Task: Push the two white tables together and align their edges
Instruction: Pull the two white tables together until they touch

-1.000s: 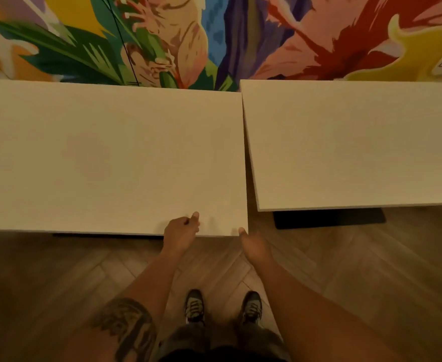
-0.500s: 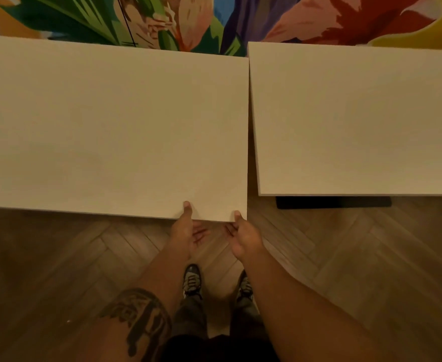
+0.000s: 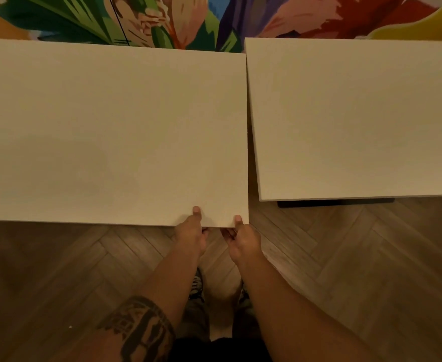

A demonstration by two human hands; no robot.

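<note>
Thumbs on top and fingers curled beneath, the left hand (image 3: 191,237) and right hand (image 3: 243,241) now pinch the near right corner of the left flat white rectangular table (image 3: 105,131). Its neighbour, the right white table (image 3: 358,116), sits just beside it, touching at the far corners, a tapering gap and offset front edges unresolved

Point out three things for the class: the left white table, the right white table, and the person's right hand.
left white table (image 3: 105,131): head view, bare middle of its top.
right white table (image 3: 358,116): head view, bare middle of its top.
right hand (image 3: 244,240): head view, back of the hand, at the left table's near edge.
</note>
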